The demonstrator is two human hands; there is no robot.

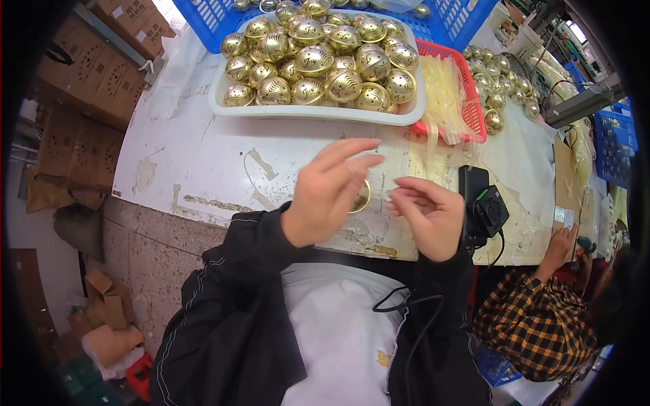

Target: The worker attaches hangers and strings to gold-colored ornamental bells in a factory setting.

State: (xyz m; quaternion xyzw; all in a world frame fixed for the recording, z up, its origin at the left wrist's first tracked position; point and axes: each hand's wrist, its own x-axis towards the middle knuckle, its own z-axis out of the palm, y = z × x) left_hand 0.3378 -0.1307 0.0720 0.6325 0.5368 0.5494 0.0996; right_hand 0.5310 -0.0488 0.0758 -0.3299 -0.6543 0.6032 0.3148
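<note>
My left hand (330,189) is raised over the near part of the white table, its fingers stretched out to the right and apart. Partly hidden behind it, a gold ball (363,197) rests on the table, its rim showing between my two hands. To the right of the ball is my right hand (431,215), thumb and fingertips pinched together. Whatever may be between those fingertips is too small to make out. Beyond my hands stands a white plastic tub (318,114) heaped with gold, ball-shaped bells (313,59) with dark markings.
A red basket (472,108) of pale yellowish translucent strips (443,95) adjoins the tub. Blue crates (203,24) rise behind. More gold balls (497,84) lie at the far right. A black device (484,206) with a cable is beside my right hand. A person in a checked sleeve (542,325) works at right.
</note>
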